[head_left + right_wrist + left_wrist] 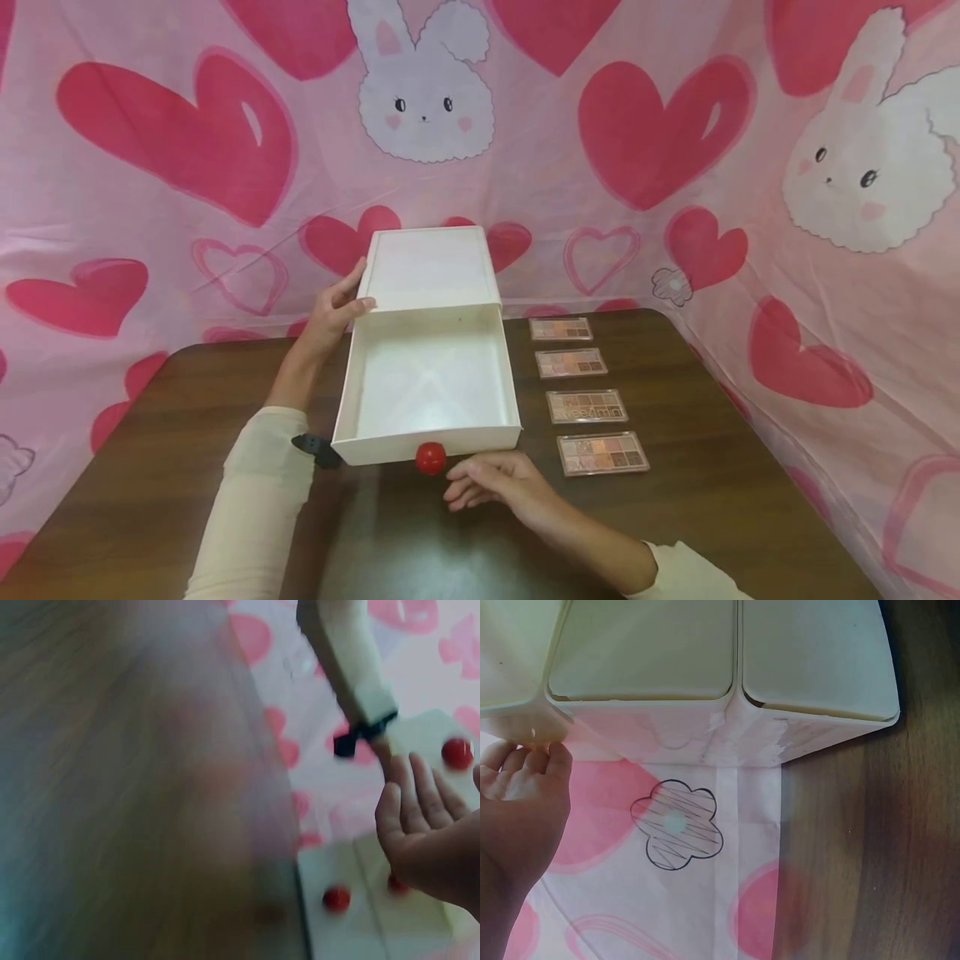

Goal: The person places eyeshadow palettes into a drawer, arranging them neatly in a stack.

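Note:
A white drawer cabinet [431,267] stands on the table with its top drawer [435,446] pulled out; nothing lies inside the drawer. On its front is a red round knob [431,458]. My left hand [330,308] rests against the cabinet's left side, thumb at the top front edge. In the left wrist view, the left hand's fingertips [536,754] touch the side wall. Beside the knob, my right hand [502,483] hovers with loosely bent fingers, holding nothing. The right wrist view shows lower red knobs [337,898] behind that hand [427,825].
Several clear-lidded makeup palettes [603,454] lie in a column on the brown table [712,500], right of the drawer. A pink cloth [540,167] with hearts and rabbits hangs behind and to the right. A black strap [318,450] is on the left wrist.

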`<state>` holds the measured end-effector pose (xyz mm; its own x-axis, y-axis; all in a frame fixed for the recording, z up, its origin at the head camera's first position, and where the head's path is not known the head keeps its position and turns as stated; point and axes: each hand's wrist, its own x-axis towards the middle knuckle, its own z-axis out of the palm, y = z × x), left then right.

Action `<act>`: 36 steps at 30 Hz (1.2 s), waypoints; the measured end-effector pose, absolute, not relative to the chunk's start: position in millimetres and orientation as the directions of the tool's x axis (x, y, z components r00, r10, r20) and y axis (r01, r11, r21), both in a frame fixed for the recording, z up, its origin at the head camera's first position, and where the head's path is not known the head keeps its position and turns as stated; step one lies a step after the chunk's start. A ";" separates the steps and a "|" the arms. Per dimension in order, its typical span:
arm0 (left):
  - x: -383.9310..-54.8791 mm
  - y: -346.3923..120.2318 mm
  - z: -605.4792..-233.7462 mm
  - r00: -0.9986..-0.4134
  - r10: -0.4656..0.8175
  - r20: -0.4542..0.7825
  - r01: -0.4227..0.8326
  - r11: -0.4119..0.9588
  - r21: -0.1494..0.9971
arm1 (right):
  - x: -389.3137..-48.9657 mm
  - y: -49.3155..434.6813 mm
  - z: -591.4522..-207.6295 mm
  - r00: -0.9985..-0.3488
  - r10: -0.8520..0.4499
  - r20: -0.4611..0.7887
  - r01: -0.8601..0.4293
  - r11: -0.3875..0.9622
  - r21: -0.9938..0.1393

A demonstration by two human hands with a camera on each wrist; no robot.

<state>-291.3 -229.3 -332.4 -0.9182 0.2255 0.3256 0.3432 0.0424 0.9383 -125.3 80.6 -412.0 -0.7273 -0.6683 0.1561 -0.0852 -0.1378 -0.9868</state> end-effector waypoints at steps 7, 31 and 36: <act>-293.2 -227.1 -335.1 -0.916 0.226 0.333 0.347 0.026 0.937 | -133.0 132.3 -418.1 -0.783 -0.582 0.220 -0.183 -0.123 -0.975; -293.1 -228.2 -337.3 -0.913 0.223 0.343 0.352 0.001 0.936 | -249.5 246.5 -407.3 -0.912 -0.296 0.284 -0.304 0.021 -0.953; -292.3 -228.8 -335.9 -0.907 0.229 0.353 0.365 0.009 0.931 | -281.4 251.3 -405.9 -0.941 -0.237 0.242 -0.274 0.109 -0.956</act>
